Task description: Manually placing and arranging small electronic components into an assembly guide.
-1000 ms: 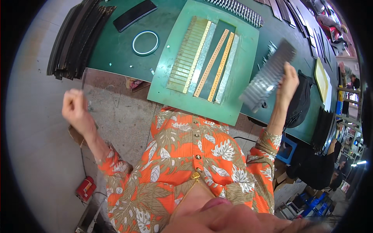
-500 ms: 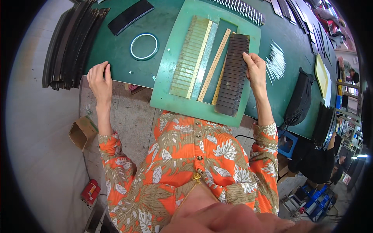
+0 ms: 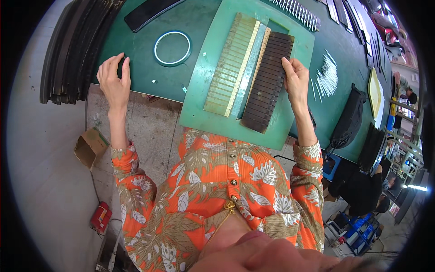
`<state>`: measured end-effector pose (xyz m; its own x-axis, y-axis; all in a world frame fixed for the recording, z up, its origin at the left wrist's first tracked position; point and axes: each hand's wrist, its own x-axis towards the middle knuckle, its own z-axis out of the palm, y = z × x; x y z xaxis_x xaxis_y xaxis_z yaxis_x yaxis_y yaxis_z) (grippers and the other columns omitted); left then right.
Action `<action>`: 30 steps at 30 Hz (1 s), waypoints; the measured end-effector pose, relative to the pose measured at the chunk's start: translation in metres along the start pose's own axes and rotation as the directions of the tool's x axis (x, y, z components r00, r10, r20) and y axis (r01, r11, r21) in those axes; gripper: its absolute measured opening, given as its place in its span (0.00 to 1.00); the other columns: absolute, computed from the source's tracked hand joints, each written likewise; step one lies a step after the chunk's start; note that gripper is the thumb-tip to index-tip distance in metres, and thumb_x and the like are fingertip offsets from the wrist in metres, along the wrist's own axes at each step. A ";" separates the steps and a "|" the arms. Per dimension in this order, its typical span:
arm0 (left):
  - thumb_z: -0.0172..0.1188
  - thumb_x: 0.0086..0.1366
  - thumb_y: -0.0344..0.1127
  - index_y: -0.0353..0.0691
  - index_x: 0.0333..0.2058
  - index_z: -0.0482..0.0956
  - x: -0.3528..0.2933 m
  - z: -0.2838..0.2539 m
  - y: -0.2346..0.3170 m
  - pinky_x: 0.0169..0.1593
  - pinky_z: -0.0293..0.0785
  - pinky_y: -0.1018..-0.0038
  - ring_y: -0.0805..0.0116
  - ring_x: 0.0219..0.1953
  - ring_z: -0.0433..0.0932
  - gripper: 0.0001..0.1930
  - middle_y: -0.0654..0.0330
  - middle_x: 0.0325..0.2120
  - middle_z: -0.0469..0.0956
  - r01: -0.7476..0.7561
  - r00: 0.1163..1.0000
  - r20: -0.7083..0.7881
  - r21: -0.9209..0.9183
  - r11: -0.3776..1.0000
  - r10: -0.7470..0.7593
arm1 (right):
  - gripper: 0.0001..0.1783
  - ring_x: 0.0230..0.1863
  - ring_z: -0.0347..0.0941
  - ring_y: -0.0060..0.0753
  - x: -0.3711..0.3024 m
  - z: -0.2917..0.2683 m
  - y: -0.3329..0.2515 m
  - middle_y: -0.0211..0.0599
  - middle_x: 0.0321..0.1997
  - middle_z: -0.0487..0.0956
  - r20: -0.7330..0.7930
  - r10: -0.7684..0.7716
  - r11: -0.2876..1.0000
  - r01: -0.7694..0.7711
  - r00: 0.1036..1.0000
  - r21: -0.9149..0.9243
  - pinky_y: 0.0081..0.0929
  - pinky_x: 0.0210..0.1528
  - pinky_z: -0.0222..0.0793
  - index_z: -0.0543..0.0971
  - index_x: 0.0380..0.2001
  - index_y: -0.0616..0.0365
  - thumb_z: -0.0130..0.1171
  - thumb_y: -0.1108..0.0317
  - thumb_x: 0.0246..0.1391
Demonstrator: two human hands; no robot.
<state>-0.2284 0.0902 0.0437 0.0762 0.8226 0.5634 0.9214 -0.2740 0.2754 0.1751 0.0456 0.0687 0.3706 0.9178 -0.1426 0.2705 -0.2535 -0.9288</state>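
A green board (image 3: 192,111) lies on the green table, jutting over its near edge. On it rests a yellowish slotted plate (image 3: 229,63), with a bare metal strip (image 3: 247,72) along its right side. My right hand (image 3: 297,84) pinches the right edge of a dark slotted plate (image 3: 268,81) between thumb and fingers. This dark plate lies slanted beside the metal strip, and a thin perforated strip (image 3: 261,52) shows along its left edge. Over the table's near left edge, my left hand (image 3: 114,81) has bent fingers with the thumb apart, holding nothing visible.
Dark strips (image 3: 68,54) are stacked at the far left. A phone (image 3: 149,13) and a roll of tape (image 3: 173,48) lie left of the board. White sticks (image 3: 327,77), a black pouch (image 3: 349,118) and a yellow tray (image 3: 375,93) are on the right. A person (image 3: 362,186) sits beyond.
My right hand has shifted the dark plate left against the metal strip, and it now covers most of the perforated strips. My left hand's thumb and fingers have spread slightly. The view has shifted a little.
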 end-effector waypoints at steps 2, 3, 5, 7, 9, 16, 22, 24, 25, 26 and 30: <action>0.58 0.60 0.36 0.39 0.39 0.79 0.000 0.002 0.000 0.48 0.63 0.68 0.61 0.42 0.71 0.11 0.57 0.39 0.74 0.023 1.000 0.012 -0.009 1.000 -0.023 | 0.18 0.07 0.50 0.09 0.002 0.004 0.003 0.17 0.09 0.59 0.003 0.010 1.000 -0.010 1.000 0.011 0.14 0.09 0.40 0.66 0.15 0.52 0.55 0.61 0.56; 0.58 0.60 0.36 0.40 0.40 0.79 0.000 0.001 0.001 0.49 0.63 0.67 0.60 0.44 0.70 0.11 0.56 0.41 0.73 0.061 0.998 -0.003 -0.036 0.997 -0.061 | 0.18 0.07 0.50 0.09 0.002 0.006 0.004 0.17 0.09 0.59 0.004 0.015 1.000 -0.015 1.000 0.024 0.14 0.09 0.40 0.66 0.15 0.52 0.55 0.61 0.56; 0.58 0.60 0.37 0.41 0.41 0.78 0.001 -0.001 0.009 0.51 0.62 0.66 0.58 0.47 0.69 0.12 0.54 0.44 0.71 0.129 0.991 -0.029 -0.097 0.987 -0.132 | 0.18 0.08 0.50 0.09 0.003 0.003 0.008 0.17 0.09 0.59 0.000 0.025 0.999 -0.025 1.000 0.039 0.14 0.09 0.40 0.66 0.15 0.52 0.54 0.60 0.56; 0.57 0.60 0.37 0.42 0.42 0.78 0.002 -0.009 0.021 0.52 0.61 0.65 0.57 0.48 0.68 0.12 0.53 0.44 0.70 0.094 0.994 -0.057 0.028 0.995 -0.092 | 0.17 0.08 0.50 0.09 0.007 0.001 0.011 0.16 0.10 0.60 0.002 0.018 0.999 -0.018 1.000 0.037 0.13 0.09 0.40 0.68 0.16 0.52 0.55 0.60 0.56; 0.57 0.60 0.36 0.42 0.43 0.78 0.003 -0.018 0.038 0.53 0.61 0.63 0.54 0.50 0.67 0.12 0.52 0.45 0.69 0.029 0.995 -0.103 0.269 0.963 -0.001 | 0.17 0.08 0.50 0.09 0.011 -0.007 0.011 0.16 0.10 0.61 0.002 0.017 0.999 -0.017 1.000 0.040 0.13 0.10 0.40 0.68 0.16 0.52 0.55 0.60 0.56; 0.56 0.53 0.30 0.37 0.41 0.75 -0.032 -0.028 0.160 0.57 0.59 0.56 0.54 0.52 0.67 0.15 0.53 0.46 0.71 -0.261 0.886 0.253 -0.418 0.870 0.388 | 0.12 0.08 0.47 0.08 0.021 -0.074 0.011 0.15 0.11 0.61 -0.121 0.058 0.981 -0.034 0.991 0.190 0.14 0.10 0.39 0.74 0.20 0.55 0.55 0.63 0.55; 0.55 0.53 0.30 0.32 0.44 0.73 -0.070 0.027 0.237 0.63 0.52 0.54 0.60 0.57 0.64 0.18 0.54 0.47 0.71 -0.432 0.682 0.283 -0.589 0.683 0.674 | 0.10 0.08 0.48 0.07 0.003 -0.093 0.026 0.16 0.12 0.65 -0.120 0.060 0.981 -0.036 0.991 0.193 0.12 0.09 0.39 0.75 0.24 0.55 0.54 0.63 0.56; 0.58 0.54 0.31 0.33 0.45 0.73 -0.069 0.036 0.243 0.63 0.51 0.54 0.60 0.58 0.63 0.19 0.55 0.49 0.70 -0.463 0.671 0.335 -0.508 0.726 0.662 | 0.11 0.08 0.48 0.07 -0.003 -0.095 0.027 0.15 0.11 0.62 -0.136 0.099 0.973 -0.067 0.986 0.221 0.13 0.09 0.39 0.75 0.21 0.54 0.55 0.64 0.56; 0.58 0.54 0.31 0.33 0.45 0.73 -0.068 0.037 0.245 0.63 0.51 0.54 0.60 0.58 0.63 0.19 0.55 0.49 0.70 -0.468 0.667 0.335 -0.508 0.723 0.666 | 0.11 0.08 0.48 0.07 -0.003 -0.097 0.027 0.15 0.11 0.62 -0.140 0.100 0.972 -0.066 0.985 0.226 0.13 0.09 0.39 0.75 0.21 0.54 0.55 0.64 0.56; 0.57 0.54 0.31 0.33 0.45 0.73 -0.067 0.037 0.245 0.63 0.50 0.53 0.60 0.58 0.63 0.19 0.54 0.49 0.70 -0.464 0.675 0.330 -0.506 0.727 0.660 | 0.11 0.08 0.48 0.07 -0.003 -0.100 0.028 0.15 0.11 0.61 -0.127 0.103 0.971 -0.072 0.986 0.230 0.13 0.09 0.39 0.75 0.21 0.54 0.54 0.64 0.56; 0.56 0.54 0.31 0.31 0.46 0.72 -0.062 0.033 0.248 0.64 0.48 0.52 0.60 0.59 0.62 0.19 0.54 0.49 0.70 -0.454 0.692 0.329 -0.494 0.742 0.642 | 0.12 0.08 0.49 0.07 0.000 -0.101 0.027 0.16 0.11 0.62 -0.069 0.093 0.970 -0.074 0.993 0.233 0.13 0.09 0.39 0.74 0.20 0.54 0.54 0.63 0.56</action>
<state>0.0083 -0.0127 0.0510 0.7700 0.5575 0.3103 0.4612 -0.8224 0.3332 0.2721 0.0075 0.0786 0.4545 0.8670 -0.2043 0.0272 -0.2428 -0.9697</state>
